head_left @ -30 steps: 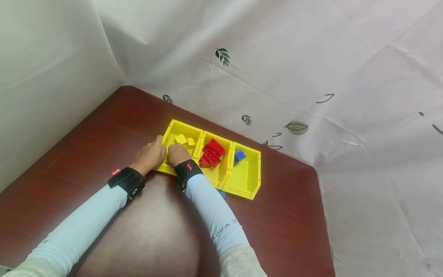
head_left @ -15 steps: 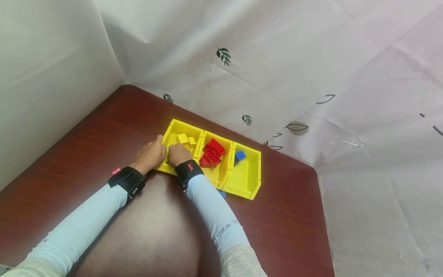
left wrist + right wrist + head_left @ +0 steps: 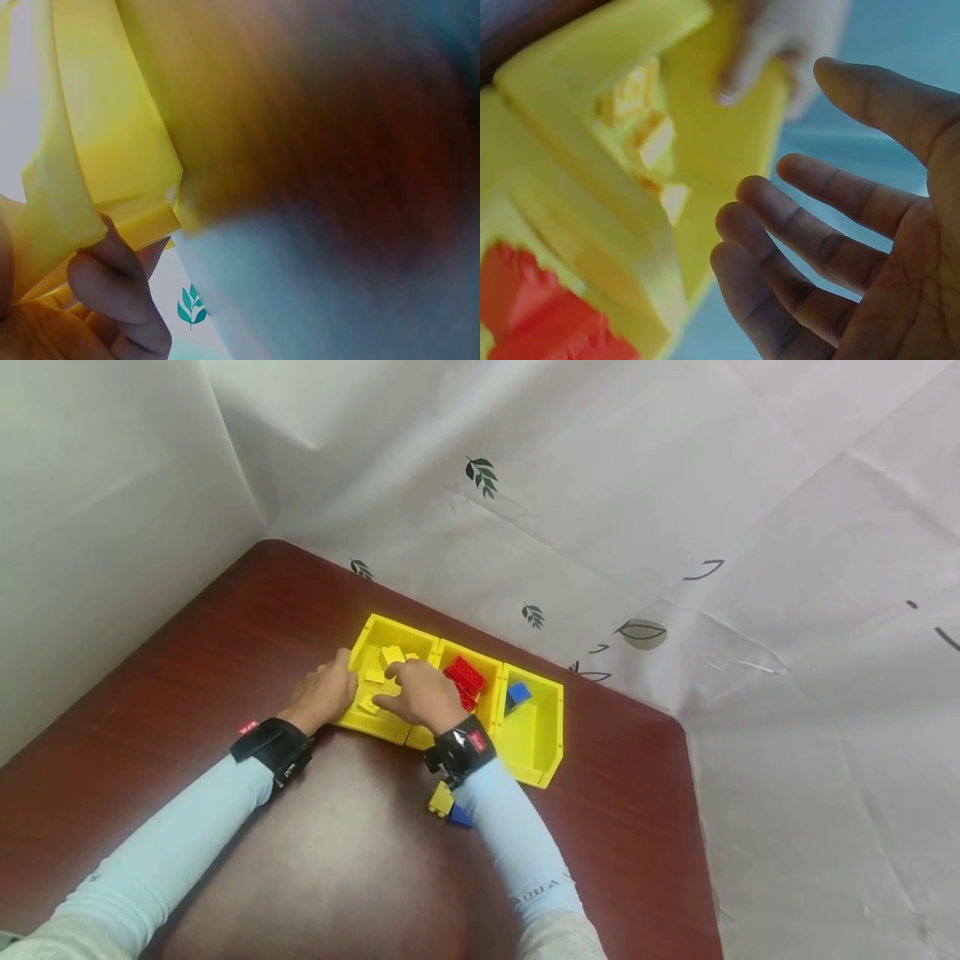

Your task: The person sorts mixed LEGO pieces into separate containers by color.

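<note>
Three joined yellow bins (image 3: 538, 727) stand in a row on the table. My left hand (image 3: 321, 695) grips the outer wall of the left bin, and the left wrist view shows its fingers (image 3: 112, 289) curled round the yellow edge. Over the left and middle bins hovers my right hand (image 3: 423, 693), fingers spread and holding nothing; the right wrist view shows its bare palm (image 3: 907, 300). Several yellow bricks (image 3: 392, 656) lie in the left bin. Red bricks (image 3: 465, 675) are in the middle bin, partly hidden by the right hand. A blue brick (image 3: 517, 693) sits in the right bin.
On the table in front of the bins, a yellow brick (image 3: 441, 799) lies beside another blue brick (image 3: 461, 816), close to the right forearm. Behind the dark red table (image 3: 247, 610) hangs a pale sheet (image 3: 600, 485) with leaf prints.
My right hand has come up out of the left bin and moved right, its fingers opening. Yellow bricks beneath it and the yellow brick on the table now show. The left hand stays put.
</note>
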`<state>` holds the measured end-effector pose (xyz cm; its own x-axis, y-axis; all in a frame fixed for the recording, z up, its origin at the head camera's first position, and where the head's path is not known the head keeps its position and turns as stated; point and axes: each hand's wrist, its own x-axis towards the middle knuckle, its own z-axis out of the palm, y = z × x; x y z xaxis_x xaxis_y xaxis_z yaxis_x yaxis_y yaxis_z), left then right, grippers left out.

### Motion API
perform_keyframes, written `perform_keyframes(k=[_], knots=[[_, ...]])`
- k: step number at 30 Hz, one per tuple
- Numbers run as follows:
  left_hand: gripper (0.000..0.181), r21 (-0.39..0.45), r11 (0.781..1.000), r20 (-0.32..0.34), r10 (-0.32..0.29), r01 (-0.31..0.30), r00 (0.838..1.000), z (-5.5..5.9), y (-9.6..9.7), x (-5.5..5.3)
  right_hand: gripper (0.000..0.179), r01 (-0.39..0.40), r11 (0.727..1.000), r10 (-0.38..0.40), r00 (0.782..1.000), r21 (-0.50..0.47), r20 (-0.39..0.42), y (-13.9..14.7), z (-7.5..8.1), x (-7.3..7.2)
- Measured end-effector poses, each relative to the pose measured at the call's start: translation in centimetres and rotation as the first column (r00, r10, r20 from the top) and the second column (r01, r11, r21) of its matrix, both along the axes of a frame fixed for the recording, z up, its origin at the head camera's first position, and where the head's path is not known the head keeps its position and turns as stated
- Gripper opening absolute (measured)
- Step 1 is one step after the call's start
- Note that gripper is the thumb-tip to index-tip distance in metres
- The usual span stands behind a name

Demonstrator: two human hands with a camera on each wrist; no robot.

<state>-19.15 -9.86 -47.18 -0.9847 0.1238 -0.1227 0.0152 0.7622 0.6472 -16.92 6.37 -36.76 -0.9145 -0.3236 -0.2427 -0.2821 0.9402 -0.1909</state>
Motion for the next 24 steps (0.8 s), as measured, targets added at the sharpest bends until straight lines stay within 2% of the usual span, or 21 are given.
perform_keyframes(k=[4,8,15,21,24], knots=[[0.037,-0.007,1.0,0.025,0.008,-0.008,1.0,0.1,0.1,-0.1,0.05,0.003,0.999,-0.004,1.0,-0.041,-0.028,2.4,1.2,2.1],[0.041,-0.014,1.0,0.062,0.017,-0.016,0.998,0.1,0.3,-0.2,0.05,-0.034,0.999,0.033,0.998,-0.027,-0.045,4.1,1.1,4.4],[0.043,-0.004,1.0,0.084,0.028,-0.028,0.996,-0.1,0.4,-0.3,0.049,-0.112,0.993,0.111,0.993,-0.026,-0.048,6.5,-0.9,7.4],[0.044,0.007,0.999,0.096,0.031,-0.032,0.995,-0.1,0.3,-0.2,0.041,-0.074,0.995,0.075,0.997,-0.068,0.008,8.6,-3.3,9.5],[0.044,0.001,1.0,0.097,0.03,-0.03,0.995,0.0,0.2,-0.3,0.041,-0.06,0.997,0.06,0.998,-0.051,0.016,9.2,-4.7,10.4]])
